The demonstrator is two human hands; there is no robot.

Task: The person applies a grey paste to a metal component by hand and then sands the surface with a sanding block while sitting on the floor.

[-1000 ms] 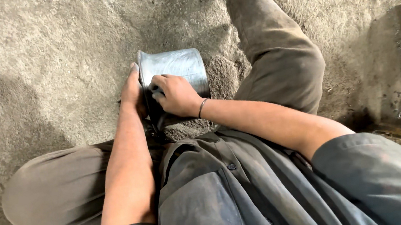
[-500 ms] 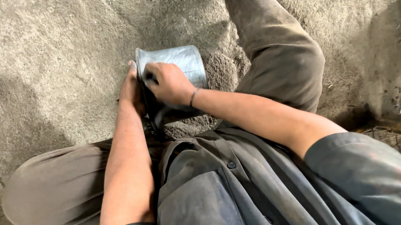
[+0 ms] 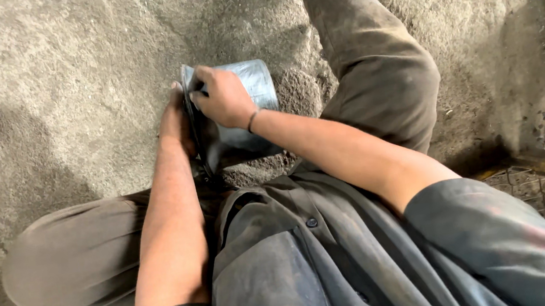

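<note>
while lying sideways on the sandy floor (image 3: 77,92), metal can (image 3: 249,88) clamped between both hands, left hand (image 3: 174,119) and right hand (image 3: 223,97), contents hidden.

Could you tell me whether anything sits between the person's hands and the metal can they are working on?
Nothing visible does. The right hand rests directly on the metal can, and the left hand presses against its near rim.

Metal can (image 3: 248,84) – silvery-grey; trousers (image 3: 377,61) drab brown; shirt (image 3: 298,265) dk grey; floor (image 3: 42,76) – mottled grey.
</note>
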